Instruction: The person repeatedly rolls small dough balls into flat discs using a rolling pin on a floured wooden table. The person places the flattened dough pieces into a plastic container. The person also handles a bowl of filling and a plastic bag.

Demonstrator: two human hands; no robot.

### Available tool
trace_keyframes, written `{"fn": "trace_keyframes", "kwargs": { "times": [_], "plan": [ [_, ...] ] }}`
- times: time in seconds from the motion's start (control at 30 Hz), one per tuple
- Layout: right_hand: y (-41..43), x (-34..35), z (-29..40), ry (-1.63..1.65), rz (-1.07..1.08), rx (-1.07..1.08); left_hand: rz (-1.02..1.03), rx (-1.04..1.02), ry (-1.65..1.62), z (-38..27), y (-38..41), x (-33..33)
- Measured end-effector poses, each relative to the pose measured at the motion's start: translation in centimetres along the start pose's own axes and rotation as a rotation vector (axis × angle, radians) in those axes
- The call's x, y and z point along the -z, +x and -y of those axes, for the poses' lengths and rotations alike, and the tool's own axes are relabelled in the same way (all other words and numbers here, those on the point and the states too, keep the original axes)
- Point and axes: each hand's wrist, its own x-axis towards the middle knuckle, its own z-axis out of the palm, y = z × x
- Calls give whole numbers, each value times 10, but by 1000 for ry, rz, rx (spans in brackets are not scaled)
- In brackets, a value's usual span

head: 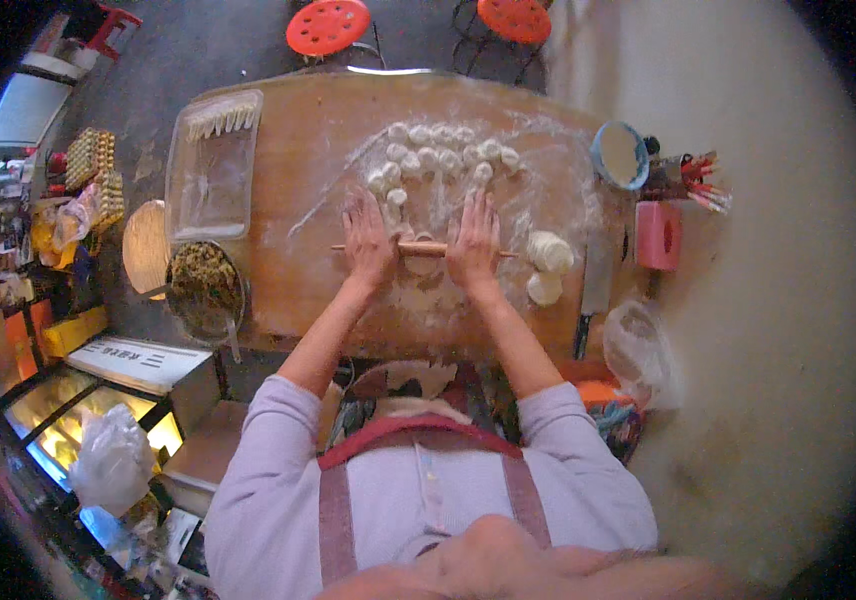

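Observation:
A thin wooden rolling pin point(423, 247) lies crosswise under both palms. My left hand point(369, 234) presses on its left part, and my right hand point(474, 238) on its right part; the fingers of both stretch forward, nearly straight. Beneath the pin's middle is a flat round of dough point(420, 262), partly hidden. Beyond my fingertips, several small dough pieces point(449, 159) sit in loose flour, one of them point(397, 196) close to my left fingers. To the right of my right hand, flat dough wrappers point(550, 251) are piled in an overlapping stack.
On the wooden table point(300, 300), a plastic tray point(210, 195) holds a row of dumplings at left, near a metal bowl of filling point(206, 289). At right are a cleaver point(596, 274), a blue-rimmed bowl point(620, 155) and a pink box point(658, 235). Red stools point(328, 27) stand beyond.

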Motion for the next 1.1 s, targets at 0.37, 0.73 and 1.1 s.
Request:
{"fn": "trace_keyframes", "kwargs": {
  "times": [0.37, 0.73, 1.1],
  "plan": [
    [19, -9, -11, 99, -136, -35, 37, -53, -88, -7, 29, 9],
    [-15, -10, -24, 100, -90, 78, 26, -70, -51, -21, 17, 25],
    [-33, 12, 18, 421, 43, 167, 71, -147, -297, -11, -97, 54]
  ]
}}
